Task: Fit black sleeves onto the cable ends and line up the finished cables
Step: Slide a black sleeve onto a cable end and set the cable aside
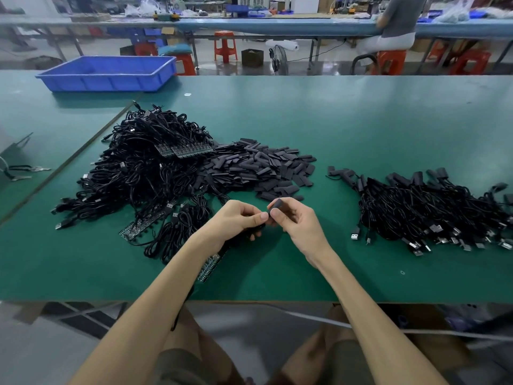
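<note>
Both hands meet just above the near middle of the counter [347, 112]. The right hand [298, 222] pinches a single black sleeve [275, 206] between thumb and fingertips, its open end turned toward the left hand [236, 219]. The left hand's fingers are curled round the end of a cable [259, 227], which is mostly hidden inside the grip. Sleeve and cable end are touching or nearly so; whether the sleeve has started over the end cannot be told, so this looks like the fitting step for one cable.

Just beyond the hands lies the pile of loose sleeves [261, 168], with many pieces in it. To its left sits the heap of unsleeved cables [144, 173], tangled, some with small green boards showing. On the right, well apart, are the finished cables [433, 209], lying roughly side by side with sleeved ends on the far side and plugs on the near side.

Judging by the piles, a fair batch is done, but the left heap is larger, so most of the work appears to remain. A blue tray [108, 79] stands at the far left.
</note>
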{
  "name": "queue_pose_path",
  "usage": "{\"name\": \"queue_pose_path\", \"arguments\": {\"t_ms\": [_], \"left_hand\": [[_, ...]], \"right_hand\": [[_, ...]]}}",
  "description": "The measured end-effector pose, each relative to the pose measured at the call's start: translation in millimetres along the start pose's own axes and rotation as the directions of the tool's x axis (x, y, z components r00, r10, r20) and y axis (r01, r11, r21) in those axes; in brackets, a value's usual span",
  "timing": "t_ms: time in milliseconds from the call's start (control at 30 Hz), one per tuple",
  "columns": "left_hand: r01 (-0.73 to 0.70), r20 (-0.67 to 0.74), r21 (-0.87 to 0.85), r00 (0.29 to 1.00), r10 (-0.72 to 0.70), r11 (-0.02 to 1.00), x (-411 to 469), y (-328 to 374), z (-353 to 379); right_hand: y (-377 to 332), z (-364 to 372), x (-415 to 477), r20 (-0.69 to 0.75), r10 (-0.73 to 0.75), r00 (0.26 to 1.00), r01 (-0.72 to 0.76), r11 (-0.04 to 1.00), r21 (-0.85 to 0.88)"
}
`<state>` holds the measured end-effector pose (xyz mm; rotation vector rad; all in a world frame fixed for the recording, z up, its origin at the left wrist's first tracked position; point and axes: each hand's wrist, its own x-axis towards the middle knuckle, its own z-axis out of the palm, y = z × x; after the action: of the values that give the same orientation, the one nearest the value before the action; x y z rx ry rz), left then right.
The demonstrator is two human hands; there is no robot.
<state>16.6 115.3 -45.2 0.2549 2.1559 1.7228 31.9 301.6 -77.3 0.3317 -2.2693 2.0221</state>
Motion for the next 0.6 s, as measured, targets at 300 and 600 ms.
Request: {"name": "queue_pose_path", "arguments": {"t_ms": [300,600], "left_hand": [[-0.054,0.023,0.082,0.998,0.052,0.995,-3.9,3.2,-5.1],[-0.016,-0.001,0.188,1.0,0.017,0.982,-2.5,2.7,-2.9]], "right_hand": [[-2.4,-2.1,-0.8,0.058,0.012,0.998,-0.013,1.0,0.015],[-1.9,-0.3,-0.6,0.058,-0.014,0.998,0.019,0.997,-0.071]]}}
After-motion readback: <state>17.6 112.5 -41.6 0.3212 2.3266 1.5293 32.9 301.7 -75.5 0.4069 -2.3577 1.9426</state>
